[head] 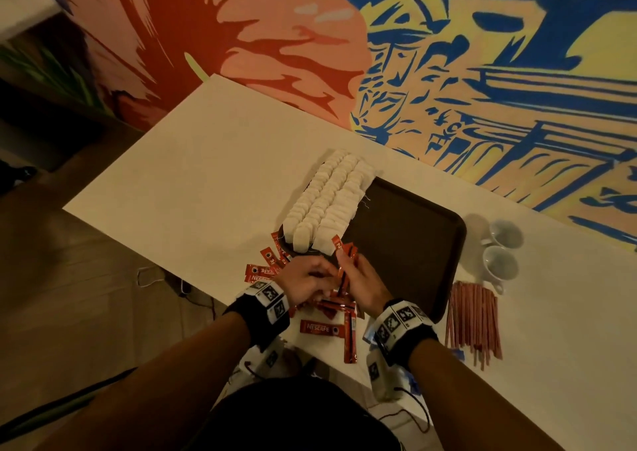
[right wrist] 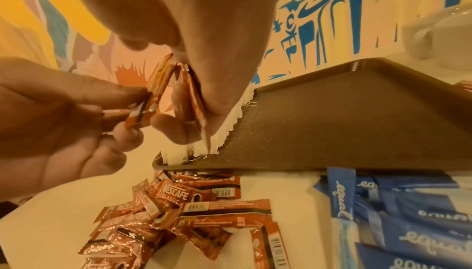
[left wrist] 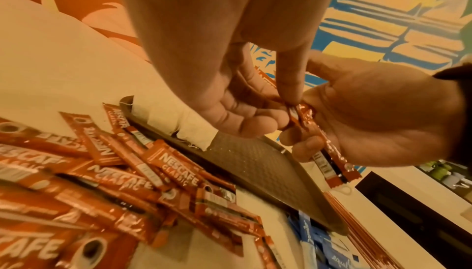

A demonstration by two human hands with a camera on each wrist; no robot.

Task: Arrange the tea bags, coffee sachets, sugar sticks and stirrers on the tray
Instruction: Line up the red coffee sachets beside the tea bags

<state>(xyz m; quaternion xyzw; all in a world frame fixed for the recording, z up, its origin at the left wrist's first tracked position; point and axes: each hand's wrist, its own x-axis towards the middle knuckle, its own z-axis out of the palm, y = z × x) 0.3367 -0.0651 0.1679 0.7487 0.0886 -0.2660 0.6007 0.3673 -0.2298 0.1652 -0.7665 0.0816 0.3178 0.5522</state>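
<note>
The right hand (head: 362, 283) holds a small bundle of coffee sachets (right wrist: 189, 91) upright, thumb pressed against curled fingers so that the sachets stand on edge with their ends roughly level. The left hand (head: 306, 278) pinches one further sachet (right wrist: 145, 109) between thumb and fingertips (right wrist: 127, 91), just beside the bundle and angled toward it; the likely purpose is to add it to the stack so the sachets can be set down as one aligned group.

Both hands hover above the near corner of the brown tray (head: 413, 236). Directly beyond the fingertips, the tea bags (head: 327, 202) already stand in three overlapping rows along the tray's left side (this packing leaves the wider right part of the tray bare for the remaining items).

Below and behind the fingers, the loose pile of sachets (left wrist: 114, 172) lies on the white table (head: 189, 174), partly touching the tray's edge. This keeps the supply within short reach of the left hand.

The blue sugar sticks (right wrist: 408, 223) lie on the table under the right wrist, just off the tray's near edge. The red stirrers (head: 474, 323) lie in a fan well to the right of the right hand, beside two white cups (head: 501, 254). Neither group is on the tray yet.

Judged progress: tea bags done, coffee in hand, two groups outstanding.
</note>
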